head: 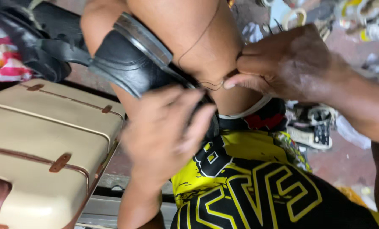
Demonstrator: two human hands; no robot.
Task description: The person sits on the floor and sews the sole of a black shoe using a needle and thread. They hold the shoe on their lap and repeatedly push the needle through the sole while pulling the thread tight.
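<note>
A black leather shoe lies between my bare knees, sole edge up, toe toward the upper left. My left hand grips the shoe from below, fingers wrapped over its opening. My right hand is pinched shut at the shoe's edge against my knee, holding a thin dark thread that loops up across my leg. Whether a needle is between the fingers is hidden. My yellow and black shorts fill the lower right.
A beige suitcase with brown straps stands at the lower left. A second black shoe lies at the upper left on a red and white cloth. Sandals and scraps litter the reddish floor at the right.
</note>
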